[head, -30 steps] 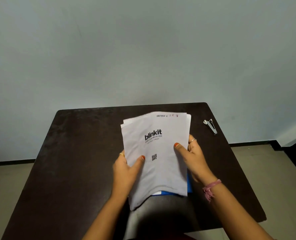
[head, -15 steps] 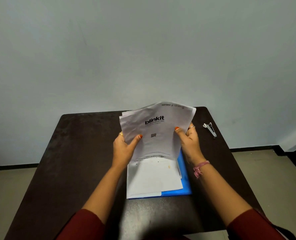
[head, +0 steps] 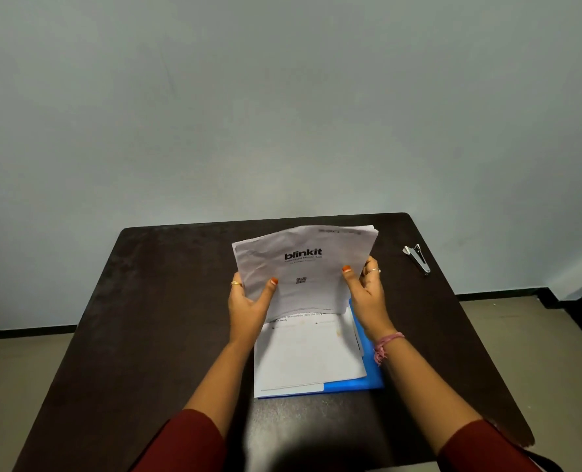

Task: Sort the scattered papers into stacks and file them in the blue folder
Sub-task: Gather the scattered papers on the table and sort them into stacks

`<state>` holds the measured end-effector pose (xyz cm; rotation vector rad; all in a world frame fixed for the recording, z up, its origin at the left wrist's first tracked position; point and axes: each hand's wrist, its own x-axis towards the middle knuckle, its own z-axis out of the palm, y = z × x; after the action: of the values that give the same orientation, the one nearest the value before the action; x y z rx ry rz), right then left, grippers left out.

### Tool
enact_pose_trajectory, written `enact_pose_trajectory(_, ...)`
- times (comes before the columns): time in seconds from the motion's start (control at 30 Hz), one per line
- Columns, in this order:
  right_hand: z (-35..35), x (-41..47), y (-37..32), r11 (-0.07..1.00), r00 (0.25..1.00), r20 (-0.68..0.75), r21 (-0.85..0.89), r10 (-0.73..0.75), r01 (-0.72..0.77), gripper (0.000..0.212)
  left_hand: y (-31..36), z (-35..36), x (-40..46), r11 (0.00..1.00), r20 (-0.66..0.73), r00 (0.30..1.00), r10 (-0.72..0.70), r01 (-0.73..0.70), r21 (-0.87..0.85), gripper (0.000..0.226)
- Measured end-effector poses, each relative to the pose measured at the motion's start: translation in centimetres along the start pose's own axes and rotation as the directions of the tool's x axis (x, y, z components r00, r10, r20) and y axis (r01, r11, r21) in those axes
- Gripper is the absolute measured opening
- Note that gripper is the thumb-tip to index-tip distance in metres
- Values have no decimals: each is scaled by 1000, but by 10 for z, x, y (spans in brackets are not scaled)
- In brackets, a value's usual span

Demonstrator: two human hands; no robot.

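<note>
I hold a stack of white papers upright above the table, its top sheet printed with "blinkit" and a small code. My left hand grips the stack's left edge, thumb on the front. My right hand grips the right edge the same way. Below the held stack lies the blue folder flat on the dark table, with more white sheets lying on top of it. Only the folder's right and near edges show.
A small metal stapler lies near the table's far right corner. A pale wall rises behind the table, and tan floor shows on both sides.
The held stack was lifted off the folder and stood upright, uncovering the sheets underneath. Since half a second ago both hands and the stack have barely moved.
</note>
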<state>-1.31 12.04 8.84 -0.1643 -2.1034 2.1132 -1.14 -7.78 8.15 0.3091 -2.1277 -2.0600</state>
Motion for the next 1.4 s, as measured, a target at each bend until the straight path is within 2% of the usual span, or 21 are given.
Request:
enact_pose_trajectory(0.07, 2, 0, 2, 1000, 1000, -3, -14, 13, -13, 35, -6, 0, 0, 1000, -7, 1000, -21, 21, 11, 47)
enact_pose_trajectory(0.2, 8, -2, 9, 998, 999, 30, -56, 43, -41, 47, -13, 2, 1, 997, -15, 997, -71, 71, 13, 81)
enact_pose_trajectory(0.3, 9, 3, 11, 997, 998, 1, -54, 63, -63, 44, -15, 2, 5, 997, -7, 997, -75, 75, -15, 67)
enact_pose_trajectory(0.43, 11, 5, 16, 988, 997, 23, -138, 79, -75, 54, -12, 3, 10, 995, 6, 997, -72, 73, -63, 39)
enact_pose_trajectory(0.6, 9, 16, 10, 990, 998, -27, -131, 52, -55, 46, 1, 4, 19, 999, 15, 1000, -20, 21, -43, 40)
enact_pose_trajectory(0.73, 1, 27, -8, 999, 1000, -25, -53, 2, -4, 24, 19, 4, 32, 999, 79, 997, -1, 4, -35, 28)
enact_pose_trajectory(0.83, -8, 37, -21, 1000, 999, -40, 4, 16, -16, 20, 26, 5, 46, 995, 147, 985, -95, 100, -24, 27)
enact_pose_trajectory(0.93, -21, 42, -24, 989, 990, -10, 44, 143, -142, 20, 28, 8, 49, 947, 248, 921, -301, 318, -33, 22)
enact_pose_trajectory(1.07, -41, 29, -4, 898, 898, 52, 41, 436, -438, 17, 4, 8, 38, 776, 319, 731, -603, 630, 22, 22)
enact_pose_trajectory(1.2, -61, 6, 42, 806, 807, 6, 46, 590, -590, 17, -32, 14, 19, 675, 317, 613, -723, 725, 136, 23)
enact_pose_trajectory(1.3, -73, -12, 66, 758, 758, 0, 44, 652, -651, 14, -50, 23, 15, 638, 294, 587, -754, 761, 117, 27)
enact_pose_trajectory(1.4, -79, -21, 79, 738, 738, 2, 16, 675, -675, 13, -53, 35, 18, 687, 223, 657, -720, 720, 96, 19)
